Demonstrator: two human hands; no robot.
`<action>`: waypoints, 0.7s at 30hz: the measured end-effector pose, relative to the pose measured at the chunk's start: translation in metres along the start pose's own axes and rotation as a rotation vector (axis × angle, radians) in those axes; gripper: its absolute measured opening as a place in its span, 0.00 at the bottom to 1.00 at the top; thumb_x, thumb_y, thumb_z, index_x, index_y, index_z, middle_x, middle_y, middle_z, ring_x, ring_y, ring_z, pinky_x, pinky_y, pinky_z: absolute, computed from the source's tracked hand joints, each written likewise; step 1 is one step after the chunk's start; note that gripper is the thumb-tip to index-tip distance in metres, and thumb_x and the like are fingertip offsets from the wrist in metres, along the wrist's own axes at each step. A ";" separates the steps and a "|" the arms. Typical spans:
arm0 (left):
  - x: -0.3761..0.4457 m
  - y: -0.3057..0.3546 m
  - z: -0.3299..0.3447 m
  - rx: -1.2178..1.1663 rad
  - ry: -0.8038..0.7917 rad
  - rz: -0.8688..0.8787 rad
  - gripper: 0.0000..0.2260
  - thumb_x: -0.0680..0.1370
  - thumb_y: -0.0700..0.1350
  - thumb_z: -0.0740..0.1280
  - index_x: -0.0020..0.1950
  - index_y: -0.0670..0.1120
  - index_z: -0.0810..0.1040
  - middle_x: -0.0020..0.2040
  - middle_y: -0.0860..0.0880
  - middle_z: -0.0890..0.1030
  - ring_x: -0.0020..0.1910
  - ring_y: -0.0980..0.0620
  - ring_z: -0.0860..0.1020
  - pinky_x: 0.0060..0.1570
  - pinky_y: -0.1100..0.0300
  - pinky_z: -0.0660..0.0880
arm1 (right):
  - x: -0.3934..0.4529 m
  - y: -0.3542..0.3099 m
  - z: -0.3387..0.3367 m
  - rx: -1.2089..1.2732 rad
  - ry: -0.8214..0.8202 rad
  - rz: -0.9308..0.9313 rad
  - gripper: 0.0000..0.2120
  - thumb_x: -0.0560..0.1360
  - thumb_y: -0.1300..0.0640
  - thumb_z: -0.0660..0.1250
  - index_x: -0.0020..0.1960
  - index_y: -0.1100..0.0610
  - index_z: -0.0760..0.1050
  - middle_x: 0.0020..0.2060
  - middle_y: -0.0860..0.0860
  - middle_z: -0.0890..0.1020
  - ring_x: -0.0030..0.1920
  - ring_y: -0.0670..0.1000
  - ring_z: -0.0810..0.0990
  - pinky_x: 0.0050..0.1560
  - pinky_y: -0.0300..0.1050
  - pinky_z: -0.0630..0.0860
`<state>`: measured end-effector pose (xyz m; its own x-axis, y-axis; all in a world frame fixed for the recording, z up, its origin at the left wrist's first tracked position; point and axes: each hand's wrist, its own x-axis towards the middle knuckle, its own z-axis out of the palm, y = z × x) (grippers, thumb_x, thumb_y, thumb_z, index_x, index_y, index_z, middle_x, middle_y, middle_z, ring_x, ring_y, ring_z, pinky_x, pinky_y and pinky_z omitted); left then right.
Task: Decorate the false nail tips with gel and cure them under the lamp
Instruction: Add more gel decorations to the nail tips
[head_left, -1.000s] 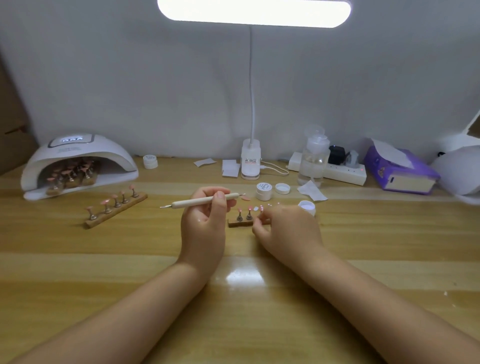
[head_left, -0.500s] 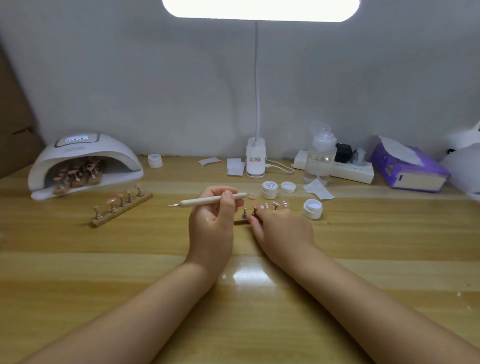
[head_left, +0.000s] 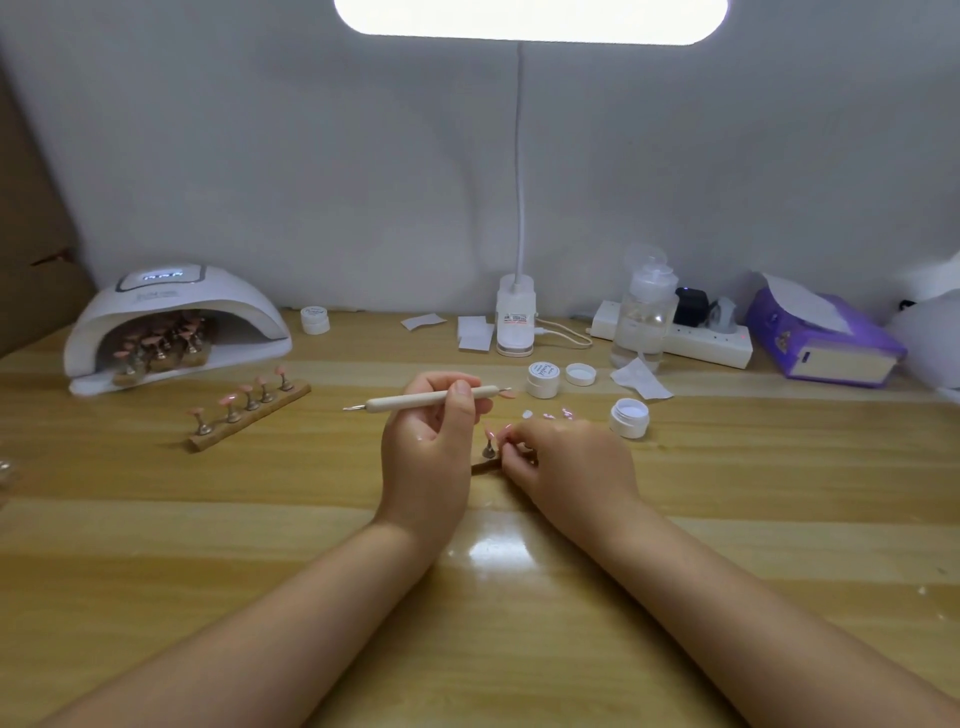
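Observation:
My left hand (head_left: 428, 447) grips a cream dotting tool (head_left: 431, 400), held level above the table. My right hand (head_left: 566, 467) pinches a pink nail tip (head_left: 506, 430) at a small wooden nail stand (head_left: 485, 462) between the hands; my hand hides most of the stand. A second stand (head_left: 249, 410) with several pink tips lies to the left. The white curing lamp (head_left: 176, 317) at far left holds more stands with tips inside. An open gel jar (head_left: 629, 417), a closed jar (head_left: 543, 379) and a lid (head_left: 580, 374) sit beyond my right hand.
Several loose nail tips (head_left: 550, 415) lie behind my right hand. A desk lamp base (head_left: 515, 322), pump bottle (head_left: 644, 317), power strip (head_left: 691, 340), purple tissue box (head_left: 821, 338), another small jar (head_left: 315, 319) and white wipes (head_left: 475, 332) line the back of the wooden table (head_left: 156, 519).
My right hand has moved slightly left along the small stand and now pinches a tip there. My left hand keeps the tool level.

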<state>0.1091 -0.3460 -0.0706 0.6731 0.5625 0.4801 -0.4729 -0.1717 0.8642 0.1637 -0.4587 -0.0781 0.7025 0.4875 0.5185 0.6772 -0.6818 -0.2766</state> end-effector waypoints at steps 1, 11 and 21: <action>0.000 0.000 0.000 0.005 0.000 0.003 0.05 0.78 0.46 0.62 0.44 0.48 0.76 0.37 0.55 0.83 0.40 0.59 0.80 0.41 0.68 0.75 | 0.000 0.000 0.000 0.012 0.002 -0.003 0.09 0.76 0.50 0.62 0.49 0.47 0.81 0.41 0.49 0.84 0.45 0.54 0.81 0.42 0.47 0.76; -0.001 0.003 0.000 0.049 0.017 0.014 0.08 0.81 0.39 0.61 0.44 0.47 0.76 0.36 0.53 0.82 0.40 0.60 0.80 0.41 0.68 0.75 | -0.011 -0.007 -0.014 0.154 0.112 -0.090 0.02 0.70 0.59 0.67 0.38 0.56 0.78 0.31 0.49 0.81 0.33 0.55 0.79 0.30 0.48 0.75; -0.001 0.002 -0.001 0.038 -0.008 0.018 0.06 0.80 0.43 0.62 0.44 0.48 0.76 0.37 0.55 0.83 0.39 0.60 0.80 0.40 0.68 0.76 | -0.011 0.001 -0.010 0.125 -0.030 -0.008 0.04 0.73 0.54 0.63 0.44 0.52 0.75 0.38 0.49 0.82 0.39 0.54 0.77 0.32 0.44 0.67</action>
<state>0.1063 -0.3460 -0.0694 0.6694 0.5523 0.4969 -0.4635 -0.2122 0.8603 0.1543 -0.4701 -0.0759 0.7019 0.5102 0.4970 0.7035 -0.6056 -0.3720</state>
